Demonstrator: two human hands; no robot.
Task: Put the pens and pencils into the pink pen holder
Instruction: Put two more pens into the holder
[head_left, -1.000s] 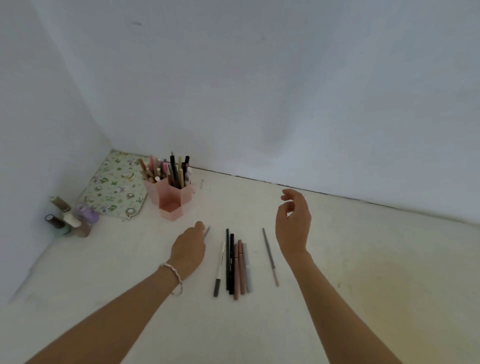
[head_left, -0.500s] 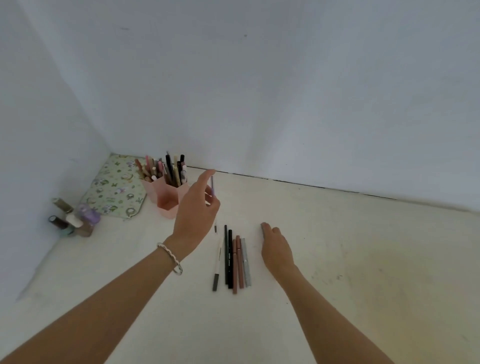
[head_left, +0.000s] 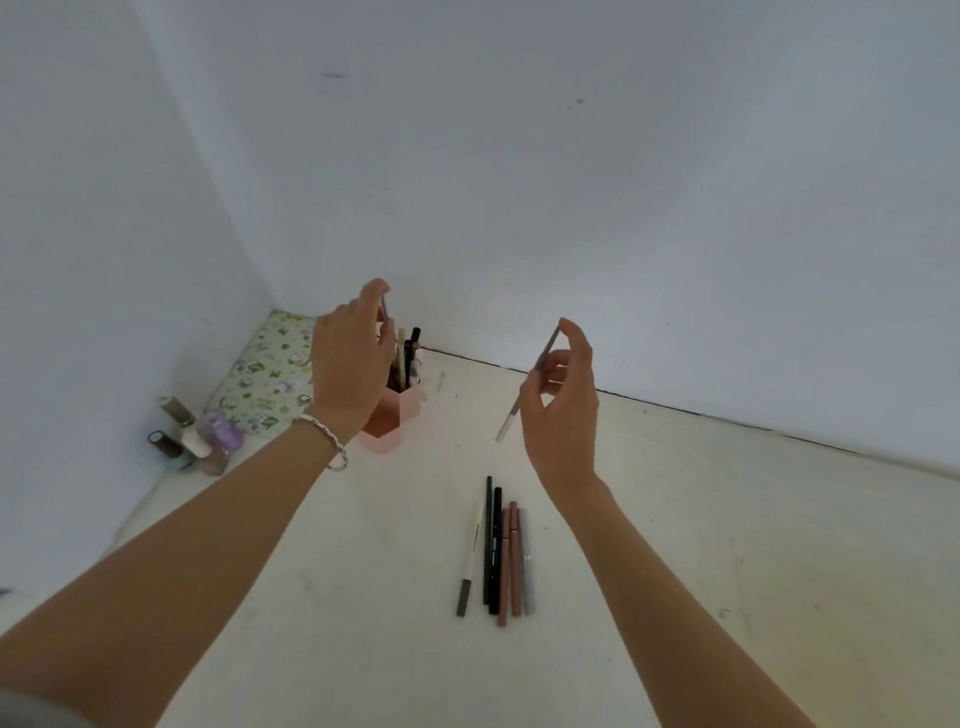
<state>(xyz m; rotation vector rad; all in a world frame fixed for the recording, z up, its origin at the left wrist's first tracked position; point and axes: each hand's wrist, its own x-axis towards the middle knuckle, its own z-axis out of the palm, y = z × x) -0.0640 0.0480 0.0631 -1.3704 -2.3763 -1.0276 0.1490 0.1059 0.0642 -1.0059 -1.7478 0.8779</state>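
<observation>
So at this moment both hands were raised off the bench (head_left: 727, 545). The left hand (head_left: 348, 364) was held right over the pink pen holder (head_left: 395, 421), blocking most of it, with the fingers curled and pinched around a thin grey pen (head_left: 384, 306) whose tip was seen poking out beside the fingertips. Only the holder's lower pink walls and a few pens standing in it (head_left: 410, 353) could be made out, just to the right of that hand. A white beaded bracelet (head_left: 324, 434) was worn on the left wrist.

The right hand (head_left: 563, 400) was held up well to the right of the holder, and a slim grey pencil (head_left: 524, 389) was pinched between thumb and fingers, tilted so its pale lower end was pointed down and left of the palm. The other fingers were loosely curled, not spread.

Below and slightly left of the right wrist, a little row of pens (head_left: 498, 551) was left lying on the bench, side by side and mostly touching: a white one with a grey cap, two black, two brownish-pink, one grey.

Off past the left hand in the corner, a floral pouch (head_left: 260, 374) was laid against the wall, and a cluster of small bottles (head_left: 195, 436) was sat just in front of it.
</observation>
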